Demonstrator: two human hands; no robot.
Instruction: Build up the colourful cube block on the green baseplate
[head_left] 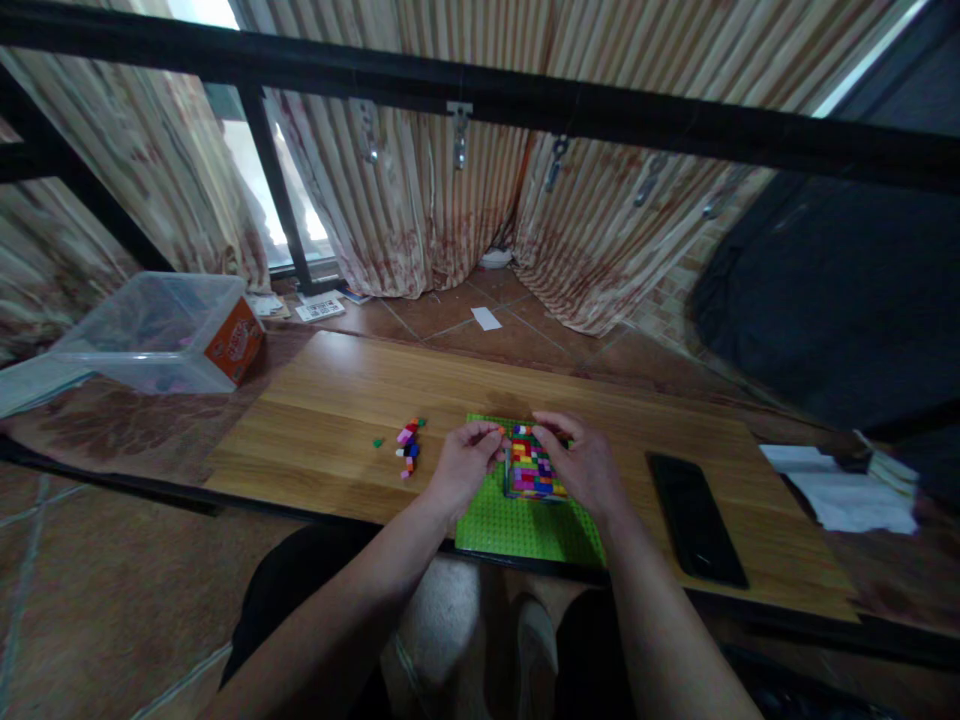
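The light, rigid multicoloured plastic brick block on the green studded baseplate is pinched at its edges by left hand and right hand; the edges seem the best hold.

The table is smooth, varnished wood. On it, a studded matt plastic baseplate; right of the baseplate, a glossy black phone. Far left of the baseplate, a clear plastic bin. Striped cloth curtains hang behind.
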